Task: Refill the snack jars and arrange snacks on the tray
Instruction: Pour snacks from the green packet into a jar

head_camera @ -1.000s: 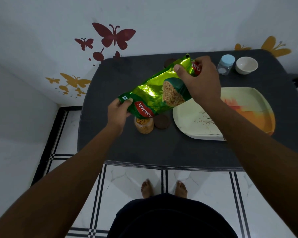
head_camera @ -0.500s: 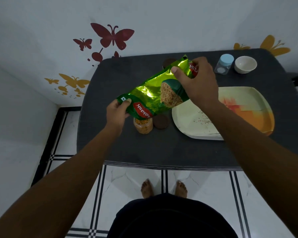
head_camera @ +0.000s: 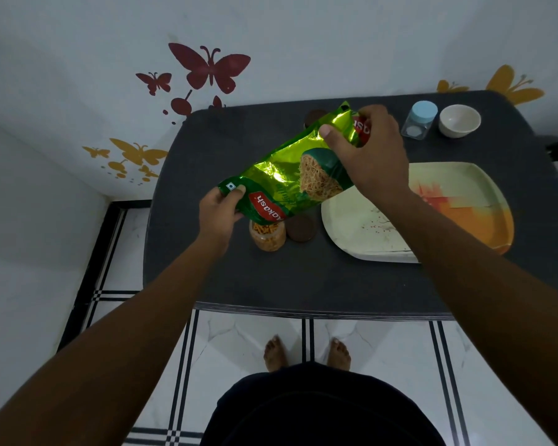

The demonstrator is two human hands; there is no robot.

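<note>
Pouring: person tips a green foil snack packet (head_camera: pixel 290 175) mouth-down over an open jar (head_camera: pixel 267 235), on a dark table (head_camera: pixel 303 284).
Landmark: the jar, w/ orange snack visible inside, roughly two-thirds full by the look of it.
Packet: held in the air, slanting; low end just above the jar's mouth, high end up and to the right of the jar.
Left hand (head_camera: pixel 218 214): thumb and fingers pinched on the packet's low corner, just left of the jar.
Right hand (head_camera: pixel 368 152): fingers curled round the packet's raised end, thumb on the front.
Lid (head_camera: pixel 300 228): brown, flat on the table, just right of the jar.
Tray (head_camera: pixel 464 201): cream and orange, further right of the jar (no snacks on it yet).
Behind tray: small clear jar w/ blue lid (head_camera: pixel 420 120) and a white bowl (head_camera: pixel 459 120).
Handling: packet probably light, crinkly, slippery foil, floppy. Best gripped at both ends as now. The low corner steers the flow; contents look brittle, so pour gently.
</note>
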